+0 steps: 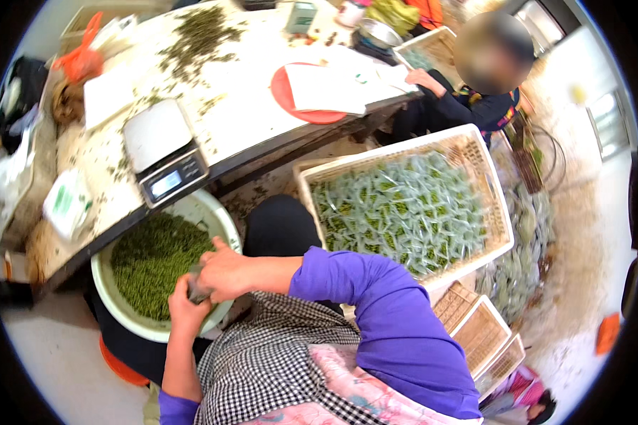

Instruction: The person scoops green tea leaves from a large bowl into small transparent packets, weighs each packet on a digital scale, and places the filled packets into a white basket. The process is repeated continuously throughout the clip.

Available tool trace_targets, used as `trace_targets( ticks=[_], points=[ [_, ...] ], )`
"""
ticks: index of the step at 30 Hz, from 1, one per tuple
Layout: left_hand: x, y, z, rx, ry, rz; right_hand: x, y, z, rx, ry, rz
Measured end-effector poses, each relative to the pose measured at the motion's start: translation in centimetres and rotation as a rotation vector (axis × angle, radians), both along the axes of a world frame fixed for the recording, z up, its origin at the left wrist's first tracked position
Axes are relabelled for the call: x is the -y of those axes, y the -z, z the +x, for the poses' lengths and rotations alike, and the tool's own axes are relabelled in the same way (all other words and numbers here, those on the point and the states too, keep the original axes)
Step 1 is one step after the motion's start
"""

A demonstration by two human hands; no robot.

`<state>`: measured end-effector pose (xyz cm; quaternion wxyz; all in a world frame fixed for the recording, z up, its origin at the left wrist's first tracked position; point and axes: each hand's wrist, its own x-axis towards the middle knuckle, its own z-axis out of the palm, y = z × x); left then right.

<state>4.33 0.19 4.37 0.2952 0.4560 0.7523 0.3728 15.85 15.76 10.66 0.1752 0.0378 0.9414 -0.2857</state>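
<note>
Both my hands meet over the near right rim of a pale round basin (227, 237) filled with small green pieces (149, 262). Between them is a small greyish thing (199, 289), blurred and partly covered by my fingers; it may be a little plastic bag. My left hand (186, 306) closes on it from the near left side. From the right, my right hand (225, 275) grips its upper part, fingers bent. Just right of my knee stands a cream plastic crate (505, 212) full of small clear packets (404, 209) with green contents.
A digital scale (164, 152) sits at the table edge just beyond the basin. The table (241, 92) also bears a dark green heap (198, 42) and a red round tray (285, 95). Another person (461, 106) sits at far right. More crates (478, 329) and packets (514, 276) lie right.
</note>
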Motion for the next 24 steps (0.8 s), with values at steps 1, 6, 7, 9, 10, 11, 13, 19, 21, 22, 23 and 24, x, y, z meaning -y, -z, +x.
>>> trace_targets(
  ticks=[1,6,7,9,10,11,13,19,21,22,23,24],
  points=[
    [0.0,-1.2,0.4,0.002,-0.026,-0.024,-0.3,-0.8,0.6,-0.071,0.054,-0.031],
    [-1.8,-3.4,2.0,0.012,0.100,-0.049,-0.3,-0.1,2.7,-0.171,0.121,-0.007],
    [-2.0,-3.8,2.1,0.057,0.085,-0.042,-0.7,0.7,2.9,-0.264,0.176,0.010],
    [-2.1,-3.5,1.5,0.159,0.001,0.048,-2.1,0.5,3.1,-0.400,0.244,0.031],
    [-1.9,-3.1,0.9,0.212,-0.066,0.127,-3.6,-0.5,2.7,-0.443,0.258,0.036],
    [-2.0,-2.4,0.2,0.245,-0.131,0.243,-5.2,-1.8,2.4,-0.492,0.321,0.046],
    [-1.8,-1.8,-1.2,0.029,-0.331,0.328,-7.4,-3.5,0.3,-0.753,0.438,0.137],
    [-1.4,0.2,-3.4,-0.029,-0.476,0.341,-11.3,-4.0,-8.0,-0.959,0.581,0.724],
    [-0.2,1.5,-4.7,-0.024,-0.540,0.269,-10.8,-1.9,-9.2,-0.698,0.599,0.791],
    [0.4,2.4,-5.5,-0.026,-0.574,0.235,-10.2,-1.5,-9.1,-0.775,0.598,0.742],
    [1.2,3.4,-6.4,0.000,-0.618,0.218,-9.3,-1.2,-8.5,-0.851,0.600,0.692],
    [1.5,3.9,-7.0,-0.024,-0.606,0.161,-8.4,-0.9,-7.9,-0.920,0.601,0.647]
  ],
)
